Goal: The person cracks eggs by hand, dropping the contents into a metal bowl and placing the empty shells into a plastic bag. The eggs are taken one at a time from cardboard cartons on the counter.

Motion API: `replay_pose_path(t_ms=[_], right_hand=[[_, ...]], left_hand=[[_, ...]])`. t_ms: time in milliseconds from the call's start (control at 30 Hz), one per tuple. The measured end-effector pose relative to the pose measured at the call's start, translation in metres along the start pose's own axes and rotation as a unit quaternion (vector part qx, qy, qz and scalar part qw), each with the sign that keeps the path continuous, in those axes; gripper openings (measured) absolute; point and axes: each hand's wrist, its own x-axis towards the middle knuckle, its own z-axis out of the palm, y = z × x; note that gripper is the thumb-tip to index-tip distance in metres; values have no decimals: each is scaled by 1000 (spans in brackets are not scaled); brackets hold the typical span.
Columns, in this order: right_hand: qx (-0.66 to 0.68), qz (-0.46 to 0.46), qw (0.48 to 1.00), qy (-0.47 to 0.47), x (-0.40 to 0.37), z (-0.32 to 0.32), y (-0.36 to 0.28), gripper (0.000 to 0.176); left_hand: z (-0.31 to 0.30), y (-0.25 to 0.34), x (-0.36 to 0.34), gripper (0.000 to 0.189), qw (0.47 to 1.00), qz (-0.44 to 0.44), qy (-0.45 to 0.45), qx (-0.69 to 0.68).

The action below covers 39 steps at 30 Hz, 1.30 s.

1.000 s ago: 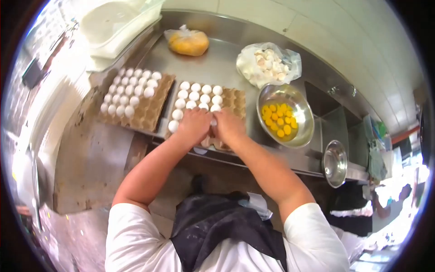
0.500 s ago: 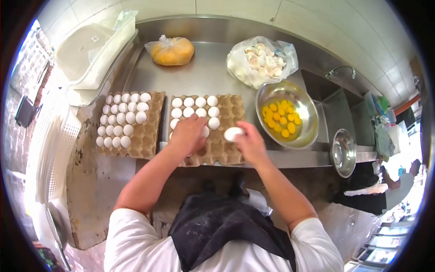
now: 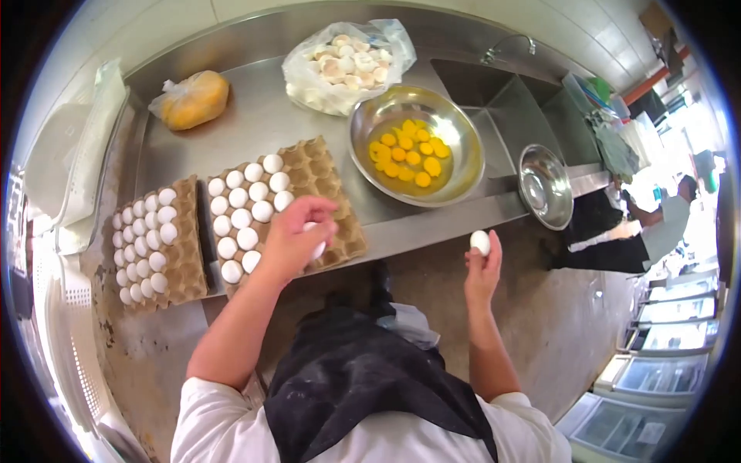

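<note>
- The shirt [image 3: 386,438] was white, its short, loose sleeves creased.
- A black apron [image 3: 355,374] covered its front, folded and marked with pale smudges.
- Dark footwear [image 3: 380,287] showed below the apron.
- The left hand [image 3: 297,238] and right hand [image 3: 482,272] were bare.

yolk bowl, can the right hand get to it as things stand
Probably yes: the right hand holds an egg just past the counter edge, and no object shows in its way to the yolk bowl.
</note>
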Motion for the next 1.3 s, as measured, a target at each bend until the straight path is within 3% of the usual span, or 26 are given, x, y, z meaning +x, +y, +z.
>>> replay_pose_path(t_ms=[33,67,100,133,200,400,467,567,667,733,800,867,900,933,1000,1033,1133,1300], right_hand=[[-84,-121,989,9,5,-2,15,46],[-165,-237,957,16,7,-6,28,48],[-203,-227,952,5,6,-7,25,50],[-204,-224,953,9,7,-6,26,50],[-238,-273,932,9,13,0,27,49],[-213,-237,948,2,20,2,30,49],[-227,-308,921,69,23,3,29,47],[-241,-295,923,51,31,-2,52,47],[-292,-299,909,4,38,-4,36,48],[-243,-302,921,37,36,-5,11,47],[-210,-278,937,23,38,-1,-7,50],[33,-165,984,-50,40,15,-30,51],[80,-52,989,-114,44,19,-57,50],[199,67,964,-164,50,30,-76,47],[316,198,892,-256,66,46,-93,48],[313,195,892,-262,74,54,-97,48],[319,246,848,-344,92,80,-105,51],[193,252,882,-347,109,114,-111,56]], left_hand=[[16,11,6,39,981,53,-47,179],[28,17,13,47,926,105,-91,352],[35,9,26,59,874,154,-99,450],[41,3,36,59,873,154,-103,451],[52,-8,55,62,786,168,-92,588],[58,-24,71,52,761,175,-63,622],[57,-23,75,47,754,189,-52,627],[59,-17,76,40,736,226,-50,636],[59,-8,78,36,727,194,-58,656],[58,-9,77,29,741,204,-48,638],[60,-2,79,29,752,190,-52,629],[67,9,81,28,764,176,-60,618],[75,17,84,32,805,156,-68,569],[83,24,87,36,841,136,-75,518],[97,33,93,40,871,151,-95,458],[102,37,97,45,895,165,-114,399],[111,37,108,48,894,228,-86,377],[107,37,126,42,901,205,-55,378]])
